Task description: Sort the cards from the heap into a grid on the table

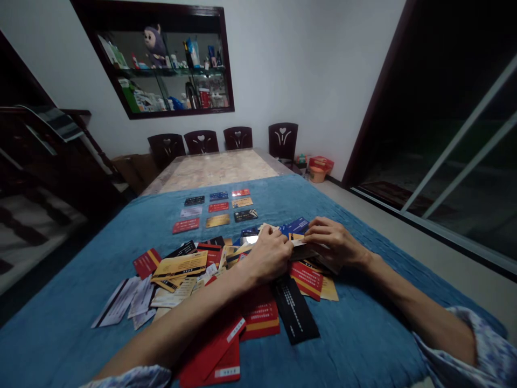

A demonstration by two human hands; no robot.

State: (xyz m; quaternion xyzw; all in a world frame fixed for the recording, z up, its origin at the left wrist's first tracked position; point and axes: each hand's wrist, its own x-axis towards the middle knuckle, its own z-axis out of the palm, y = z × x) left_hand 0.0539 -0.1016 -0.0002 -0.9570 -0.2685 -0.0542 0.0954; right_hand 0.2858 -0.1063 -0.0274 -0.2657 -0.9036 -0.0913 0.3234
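Many loose cards (181, 267) in red, gold, black and white lie scattered on a blue cloth (363, 334) in front of me. My left hand (269, 256) is curled, its fingers pinching a small stack of cards (301, 249) at the middle of the heap. My right hand (333, 242) meets it from the right, fingers closed on the same stack. Beyond the heap, several cards lie in neat rows (218, 207), face up and apart from one another.
The blue cloth covers the near half of a long table (214, 170) with a bare marbled top. Several dark chairs (238, 137) stand at its far end. A wall cabinet (169, 70) holds bottles and a plush toy. Glass sliding doors (464, 161) are on the right.
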